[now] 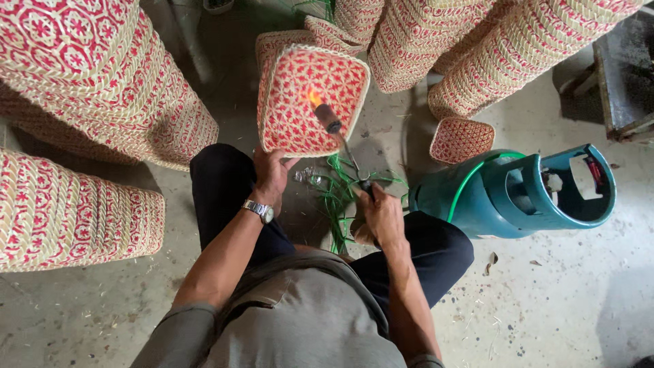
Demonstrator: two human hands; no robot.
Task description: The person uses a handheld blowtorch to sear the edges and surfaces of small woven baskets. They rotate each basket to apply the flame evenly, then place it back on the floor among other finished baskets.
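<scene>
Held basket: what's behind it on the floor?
Behind the held basket, more red-and-straw woven pieces lean, backed by stacked baskets. The basket covers their lower parts and the floor there. The left hand grips its bottom edge; the right hand aims the torch.

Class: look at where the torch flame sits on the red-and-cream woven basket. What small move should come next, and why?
Probably slide the gas torch in the right hand sideways across the square red-and-cream woven basket. The flame plays on one spot near the middle, while the left hand grips the lower edge, and the rest of that face shows no flame.
</scene>
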